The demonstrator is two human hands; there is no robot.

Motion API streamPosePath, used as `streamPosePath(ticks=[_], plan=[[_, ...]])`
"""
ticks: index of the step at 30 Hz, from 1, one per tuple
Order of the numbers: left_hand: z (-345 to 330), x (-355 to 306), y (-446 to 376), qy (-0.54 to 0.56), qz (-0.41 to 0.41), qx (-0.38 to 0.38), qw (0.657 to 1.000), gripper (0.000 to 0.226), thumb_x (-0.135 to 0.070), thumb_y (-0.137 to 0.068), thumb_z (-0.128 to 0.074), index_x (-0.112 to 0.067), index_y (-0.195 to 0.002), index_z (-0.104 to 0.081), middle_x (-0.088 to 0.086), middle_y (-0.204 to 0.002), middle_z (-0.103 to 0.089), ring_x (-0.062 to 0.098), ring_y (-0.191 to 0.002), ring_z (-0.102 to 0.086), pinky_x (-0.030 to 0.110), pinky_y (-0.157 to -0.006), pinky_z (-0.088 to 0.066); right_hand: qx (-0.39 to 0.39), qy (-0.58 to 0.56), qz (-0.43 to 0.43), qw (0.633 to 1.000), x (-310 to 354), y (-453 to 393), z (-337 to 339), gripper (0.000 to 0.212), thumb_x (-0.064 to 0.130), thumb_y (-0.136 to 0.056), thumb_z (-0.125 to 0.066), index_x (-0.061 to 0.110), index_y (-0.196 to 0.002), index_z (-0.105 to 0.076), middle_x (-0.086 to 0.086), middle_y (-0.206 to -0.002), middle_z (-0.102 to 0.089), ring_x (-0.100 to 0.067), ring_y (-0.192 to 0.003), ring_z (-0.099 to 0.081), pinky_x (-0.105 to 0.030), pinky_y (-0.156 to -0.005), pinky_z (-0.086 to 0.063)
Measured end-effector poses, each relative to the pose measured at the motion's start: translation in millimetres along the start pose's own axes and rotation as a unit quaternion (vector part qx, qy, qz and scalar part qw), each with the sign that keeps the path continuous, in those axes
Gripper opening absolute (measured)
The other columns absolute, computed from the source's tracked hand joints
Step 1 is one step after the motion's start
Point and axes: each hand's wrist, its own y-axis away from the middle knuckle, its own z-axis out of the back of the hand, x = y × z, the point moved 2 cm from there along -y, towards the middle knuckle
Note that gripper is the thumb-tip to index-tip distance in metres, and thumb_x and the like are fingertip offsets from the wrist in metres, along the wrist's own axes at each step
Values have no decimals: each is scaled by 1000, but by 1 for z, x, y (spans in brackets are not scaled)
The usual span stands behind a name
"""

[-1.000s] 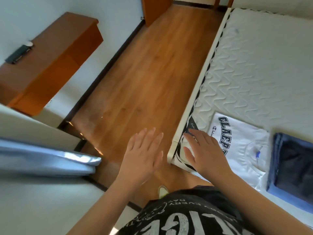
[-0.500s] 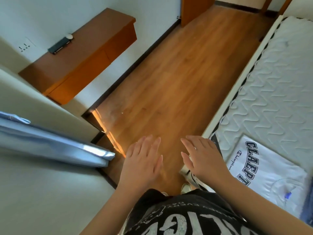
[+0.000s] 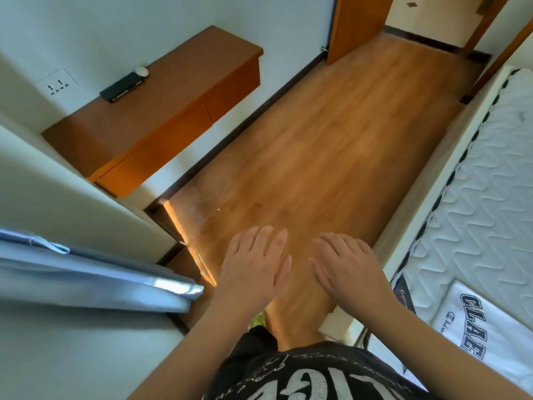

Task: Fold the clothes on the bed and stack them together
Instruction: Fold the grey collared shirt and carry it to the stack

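both the left hand (image 3: 253,267) and right hand (image 3: 346,267), fingers spread and empty, have lifted off the folded white printed t-shirt (image 3: 487,327) on the quilted white bed (image 3: 490,180), suggesting folding is finished.

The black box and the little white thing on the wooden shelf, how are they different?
The black box is long, flat and dark with straight edges; the white thing is small, rounded and pale. The box lies nearer the shelf's middle, while the white thing sits at its end nearest the wall. Both rest on the shelf top, close together.
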Motion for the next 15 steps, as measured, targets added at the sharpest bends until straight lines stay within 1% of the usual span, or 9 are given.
streamPosePath(ticks=[1, 3, 6, 8, 10, 12, 15], plan=[[3, 15, -6, -1, -2, -4, 1000, 45, -45, -101, -39, -19, -133, -55, 5, -128, -60, 24, -119, -56, 43, -97, -46, 2, 2, -5, 1000, 8, -15, -1, 32, 40, -95, -53, 17, -112, -67, -2, -116, -66, -21, -104, -64, -38, -88, -52], [9, 46, -18, -2, -11, -10, 1000, 45, -47, -101, -37, -19, -133, -55, 5, -127, -60, 24, -118, -56, 43, -96, -46, 4, 10, -9, 1000, 23, -41, 0, 34, 42, -95, -51, 17, -112, -67, -2, -114, -67, -21, -103, -64, -38, -88, -53], [15, 85, -33, -3, -23, -21, 1000, 47, -52, -100, -36, -22, -132, -54, 3, -126, -61, 22, -118, -54, 41, -97, -45, -9, 16, -12, 1000, 43, -74, 3, 45, 45, -98, -35, 18, -113, -67, 0, -113, -67, -20, -104, -64, -37, -88, -52], [16, 103, -46, 0, -32, -31, 999, 47, -54, -99, -35, -24, -130, -54, 1, -125, -61, 20, -117, -54, 39, -98, -43, -24, 6, -27, 999, 50, -91, 7, 49, 48, -99, -30, 20, -115, -67, 2, -113, -67, -19, -104, -64, -37, -89, -51], [16, 111, -63, 7, -47, -44, 998, 45, -54, -100, -35, -25, -128, -55, -1, -123, -63, 18, -115, -54, 37, -97, -41, -24, 5, -53, 998, 50, -103, 12, 50, 49, -99, -30, 21, -117, -66, 3, -114, -68, -18, -105, -64, -37, -90, -51], [16, 110, -84, 13, -73, -58, 996, 41, -52, -99, -38, -25, -125, -56, -1, -119, -64, 16, -112, -54, 35, -96, -40, -22, 9, -76, 997, 42, -112, 15, 49, 50, -98, -32, 21, -118, -66, 2, -115, -67, -19, -106, -64, -38, -90, -51], [18, 99, -121, 17, -103, -72, 992, 40, -50, -98, -43, -24, -124, -58, 0, -119, -63, 19, -113, -53, 39, -102, -36, -39, 25, -108, 993, 22, -120, 21, 45, 46, -97, -36, 19, -117, -66, 0, -115, -67, -22, -106, -63, -39, -89, -50]])
